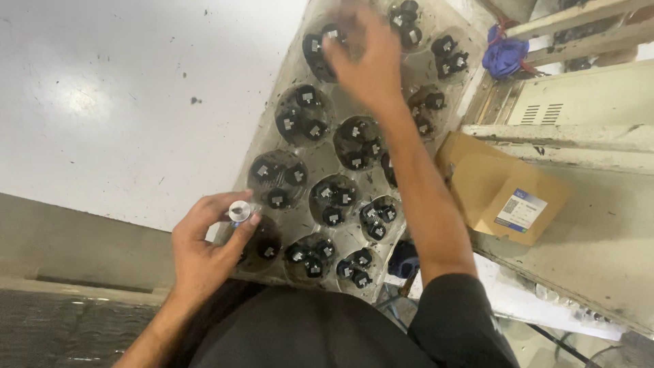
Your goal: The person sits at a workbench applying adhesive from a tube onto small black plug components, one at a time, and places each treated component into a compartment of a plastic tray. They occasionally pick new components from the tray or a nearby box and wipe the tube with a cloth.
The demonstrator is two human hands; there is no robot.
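Observation:
A clear plastic tray [320,153] with round pockets lies in front of me, each pocket holding a few small black parts [334,199] with white labels. My left hand [204,249] is at the tray's near left corner, pinching a small silvery round part [239,211] between thumb and fingers. My right hand [368,58] reaches over the far end of the tray, blurred, fingers spread above a pocket of black parts [317,51]. Nothing shows in that hand.
A brown cardboard box [501,187] with a white and blue label sits right of the tray on a dirty workbench [599,232]. A blue cloth [505,56] lies near wooden slats at top right. White floor [102,95] spreads to the left.

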